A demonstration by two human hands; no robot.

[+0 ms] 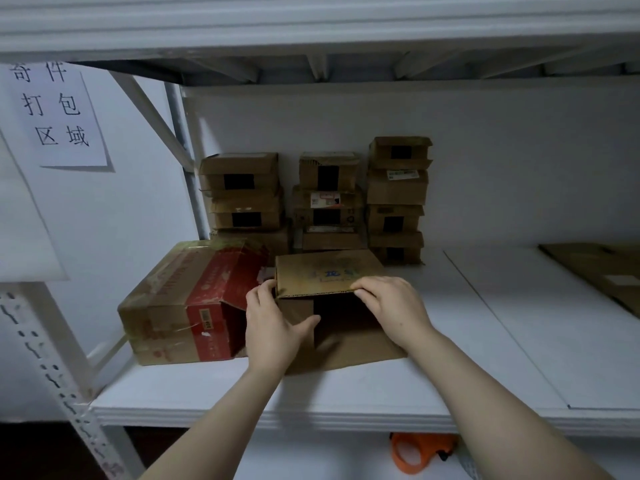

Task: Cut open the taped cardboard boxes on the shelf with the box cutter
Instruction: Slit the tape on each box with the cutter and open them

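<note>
Brown cardboard box lies on its side near the front of the white shelf, open end toward the viewer, just right of a red-and-brown taped carton. Left hand: fingers wrapped round the box's left wall, thumb across the opening. Right hand: fingers curled over the top flap's near edge. Box cutter not in view. Judgement: this box is open and being checked. Next move calls for the cutter and one of the small black-taped boxes stacked far back.
</note>
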